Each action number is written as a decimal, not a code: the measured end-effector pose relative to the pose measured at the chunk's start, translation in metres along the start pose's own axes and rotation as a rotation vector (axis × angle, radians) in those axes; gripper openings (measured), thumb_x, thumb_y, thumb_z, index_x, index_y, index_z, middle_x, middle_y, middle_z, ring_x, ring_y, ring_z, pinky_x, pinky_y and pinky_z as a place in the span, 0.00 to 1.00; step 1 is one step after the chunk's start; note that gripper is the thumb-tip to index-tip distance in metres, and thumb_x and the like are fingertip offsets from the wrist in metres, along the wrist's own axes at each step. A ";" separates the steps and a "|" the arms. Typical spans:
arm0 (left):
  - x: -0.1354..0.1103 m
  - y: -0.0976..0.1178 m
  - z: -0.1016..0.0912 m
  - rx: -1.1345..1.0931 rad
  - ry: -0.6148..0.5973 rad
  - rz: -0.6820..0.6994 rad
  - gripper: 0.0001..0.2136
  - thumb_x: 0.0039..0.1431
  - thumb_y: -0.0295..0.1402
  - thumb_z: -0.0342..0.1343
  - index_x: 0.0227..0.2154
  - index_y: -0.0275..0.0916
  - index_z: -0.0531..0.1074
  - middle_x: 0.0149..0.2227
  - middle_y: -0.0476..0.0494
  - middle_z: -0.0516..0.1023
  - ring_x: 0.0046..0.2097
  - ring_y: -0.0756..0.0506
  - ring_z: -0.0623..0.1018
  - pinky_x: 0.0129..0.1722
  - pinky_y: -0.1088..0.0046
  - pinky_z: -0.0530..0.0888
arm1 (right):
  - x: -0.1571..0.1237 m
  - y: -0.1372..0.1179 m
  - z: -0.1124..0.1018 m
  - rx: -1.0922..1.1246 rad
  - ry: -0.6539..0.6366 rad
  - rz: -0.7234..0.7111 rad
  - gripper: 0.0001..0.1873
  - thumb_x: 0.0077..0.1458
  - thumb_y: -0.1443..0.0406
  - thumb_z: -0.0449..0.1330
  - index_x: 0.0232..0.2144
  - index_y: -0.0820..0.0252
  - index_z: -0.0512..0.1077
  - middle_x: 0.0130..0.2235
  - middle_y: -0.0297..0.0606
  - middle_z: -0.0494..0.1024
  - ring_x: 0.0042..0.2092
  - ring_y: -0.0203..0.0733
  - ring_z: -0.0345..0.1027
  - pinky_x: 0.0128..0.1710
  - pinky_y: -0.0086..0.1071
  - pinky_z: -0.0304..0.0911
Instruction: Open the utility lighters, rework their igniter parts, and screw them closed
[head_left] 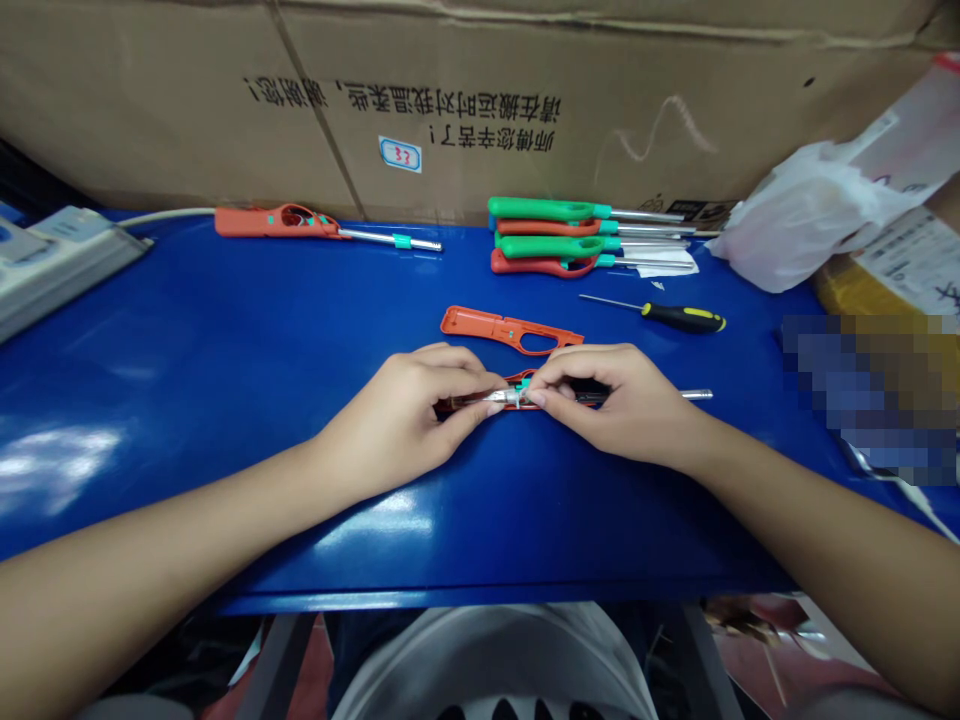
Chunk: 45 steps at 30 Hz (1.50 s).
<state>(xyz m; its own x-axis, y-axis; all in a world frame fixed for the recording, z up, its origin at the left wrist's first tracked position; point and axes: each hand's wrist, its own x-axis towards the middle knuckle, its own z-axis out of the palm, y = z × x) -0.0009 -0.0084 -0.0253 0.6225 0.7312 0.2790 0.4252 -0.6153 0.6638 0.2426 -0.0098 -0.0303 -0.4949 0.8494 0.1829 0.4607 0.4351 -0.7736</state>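
Observation:
An opened orange gas lighter (517,395) lies between my hands, its inner parts exposed and its metal tube (696,394) sticking out to the right. My left hand (420,400) pinches the left part of it, where a clear and silvery piece shows at the fingertips. At the lighter's middle, beside a small teal part (524,383), my right hand (619,400) has its thumb and finger pressed together. Fingers cover much of the lighter, and whatever small piece the right fingertips grip is unclear. Just beyond lies a loose orange shell half (484,324).
A black and yellow screwdriver (682,317) lies behind my right hand. Several green and red lighters (555,246) are stacked farther back; another opened orange lighter (277,222) lies back left. A cardboard box (465,60) walls the rear. A power strip (67,255) and plastic bag (795,215) flank the table.

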 end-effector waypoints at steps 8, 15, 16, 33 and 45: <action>0.000 0.000 0.001 -0.012 0.008 -0.014 0.10 0.68 0.30 0.60 0.47 0.41 0.83 0.41 0.43 0.83 0.42 0.47 0.80 0.43 0.71 0.77 | 0.001 0.000 0.000 0.003 0.011 0.002 0.08 0.61 0.65 0.62 0.31 0.61 0.80 0.29 0.36 0.80 0.29 0.34 0.67 0.30 0.29 0.63; 0.000 -0.003 0.002 -0.006 0.026 0.005 0.10 0.67 0.29 0.61 0.48 0.41 0.83 0.40 0.44 0.83 0.41 0.48 0.80 0.42 0.72 0.77 | 0.000 0.000 0.002 0.006 0.021 0.007 0.08 0.60 0.66 0.62 0.31 0.62 0.80 0.28 0.36 0.80 0.29 0.34 0.67 0.28 0.28 0.62; -0.001 -0.003 0.002 -0.006 0.030 0.008 0.10 0.67 0.29 0.61 0.48 0.41 0.83 0.40 0.44 0.83 0.41 0.48 0.80 0.42 0.72 0.77 | 0.000 0.000 0.002 0.006 0.023 0.007 0.08 0.60 0.66 0.62 0.31 0.62 0.80 0.28 0.36 0.80 0.29 0.34 0.67 0.28 0.28 0.62; 0.000 0.001 -0.001 0.005 0.060 0.020 0.09 0.68 0.29 0.60 0.46 0.38 0.83 0.40 0.44 0.83 0.40 0.49 0.80 0.40 0.76 0.77 | 0.001 0.001 0.000 0.063 0.075 0.032 0.07 0.60 0.65 0.64 0.33 0.61 0.81 0.31 0.36 0.80 0.30 0.34 0.69 0.31 0.28 0.63; -0.001 -0.001 0.004 -0.007 0.070 0.013 0.09 0.67 0.29 0.60 0.46 0.38 0.83 0.39 0.43 0.83 0.40 0.48 0.80 0.40 0.75 0.76 | 0.001 0.002 0.000 0.025 0.041 0.069 0.08 0.61 0.64 0.63 0.32 0.60 0.79 0.34 0.40 0.84 0.35 0.40 0.75 0.34 0.32 0.66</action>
<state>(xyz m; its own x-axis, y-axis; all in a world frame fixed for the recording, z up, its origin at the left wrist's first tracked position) 0.0011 -0.0097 -0.0290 0.5803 0.7420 0.3356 0.4126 -0.6232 0.6644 0.2435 -0.0082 -0.0321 -0.4319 0.8889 0.1523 0.4738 0.3674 -0.8003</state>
